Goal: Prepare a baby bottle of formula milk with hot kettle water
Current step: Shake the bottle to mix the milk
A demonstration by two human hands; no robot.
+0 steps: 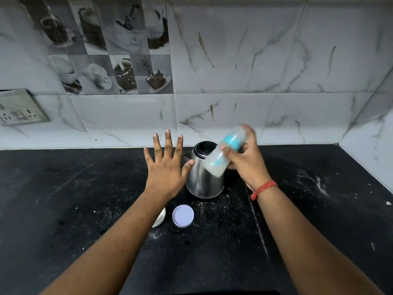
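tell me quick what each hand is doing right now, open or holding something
Left hand: open, fingers spread, holding nothing, above the counter beside the kettle.
Right hand: closed around the baby bottle, held tilted and blurred.

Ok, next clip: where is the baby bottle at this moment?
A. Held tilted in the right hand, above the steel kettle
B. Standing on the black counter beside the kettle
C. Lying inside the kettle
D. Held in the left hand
A: the right hand grips the translucent baby bottle with the blue collar, tilted and motion-blurred, in front of the stainless steel kettle; the left hand is spread open and empty.
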